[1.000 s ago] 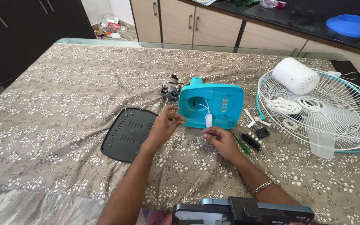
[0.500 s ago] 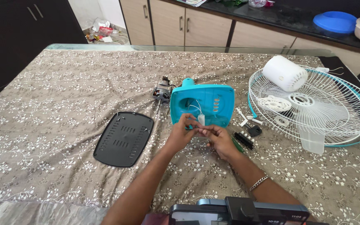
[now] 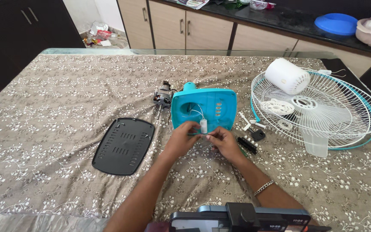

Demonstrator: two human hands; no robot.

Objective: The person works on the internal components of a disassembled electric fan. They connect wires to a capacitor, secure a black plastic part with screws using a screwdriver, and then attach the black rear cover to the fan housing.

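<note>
A turquoise fan base housing lies on the patterned tablecloth in the head view, white wires trailing from its opening. A small white cylindrical capacitor hangs on those wires just in front of the housing. My left hand and my right hand meet right under it, fingertips pinching the capacitor and its wires from both sides. A bracelet sits on my right wrist.
A black oval base plate lies to the left. A small motor rests behind the housing. White fan guard, white motor cover, fan blade, and small black and white parts sit at right. A phone mount stands near me.
Both hands have drawn together in front of the housing and closed on the white capacitor. My view has moved closer to the table.
</note>
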